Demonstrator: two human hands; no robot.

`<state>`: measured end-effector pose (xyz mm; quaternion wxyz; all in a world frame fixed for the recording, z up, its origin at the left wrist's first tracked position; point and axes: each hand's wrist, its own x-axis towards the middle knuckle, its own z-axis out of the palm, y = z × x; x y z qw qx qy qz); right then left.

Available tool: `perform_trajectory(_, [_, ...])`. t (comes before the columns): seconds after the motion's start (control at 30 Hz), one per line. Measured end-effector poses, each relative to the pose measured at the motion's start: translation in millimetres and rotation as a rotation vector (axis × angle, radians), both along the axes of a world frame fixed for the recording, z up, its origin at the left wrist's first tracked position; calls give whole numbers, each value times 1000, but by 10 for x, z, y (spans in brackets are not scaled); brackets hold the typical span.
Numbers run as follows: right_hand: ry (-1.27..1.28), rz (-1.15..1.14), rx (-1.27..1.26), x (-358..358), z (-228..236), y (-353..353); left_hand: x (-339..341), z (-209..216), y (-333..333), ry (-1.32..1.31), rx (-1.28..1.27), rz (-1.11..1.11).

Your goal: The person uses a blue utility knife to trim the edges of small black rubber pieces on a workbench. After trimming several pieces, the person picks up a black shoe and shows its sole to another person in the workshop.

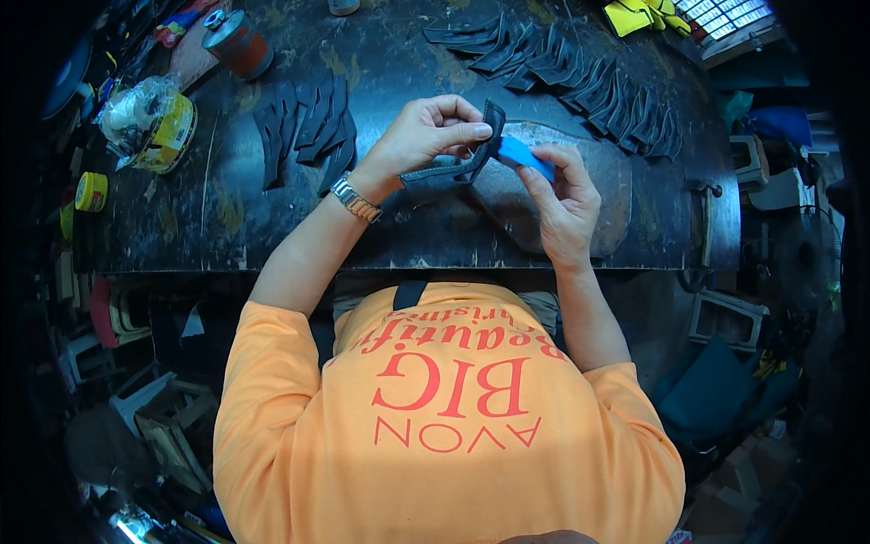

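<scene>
My left hand [421, 140], with a metal-banded watch on its wrist, pinches a black stitched strap piece [495, 118] between thumb and fingers. Part of that piece, bent into an angle, trails to the left below the hand. Closed around a small bright blue block [526, 160], my right hand [569, 195] brings it against or very near the strap piece; whether they touch I cannot tell. Beneath both hands is a worn, dark flat slab [580, 195] lying on the black table [227, 227].
A long row of black strap pieces [598, 95] fans across the far right, and a smaller group [317, 118] lies left. Further left stand a metal can [237, 43], a yellow tub [163, 136] and a small yellow jar [91, 192]. Yellow material [639, 14] sits at the far right.
</scene>
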<state>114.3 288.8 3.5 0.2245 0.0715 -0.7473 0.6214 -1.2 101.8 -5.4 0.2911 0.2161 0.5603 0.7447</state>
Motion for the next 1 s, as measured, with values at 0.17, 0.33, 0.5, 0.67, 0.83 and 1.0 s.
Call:
perform_trajectory(0.17, [18,-14,121,-1,-6,-20,-21,-65,-2,-40,22,18])
perform_trajectory(0.33, [-128,10,53,75,-38,-28,18,-88,-22,-147,40,-11])
perform_trajectory(0.5, [-63,20,87,117,-82,-64,53,-80,-11,-150,44,1])
perform_trajectory(0.67, [-100,86,98,182,-74,-78,54,-120,9,-145,71,18])
perform_trajectory(0.83, [-170,113,94,225,-73,-81,51,-129,-7,-114,35,38])
perform_trajectory(1.0, [-254,102,29,234,-83,-69,115,-90,38,78,-3,150])
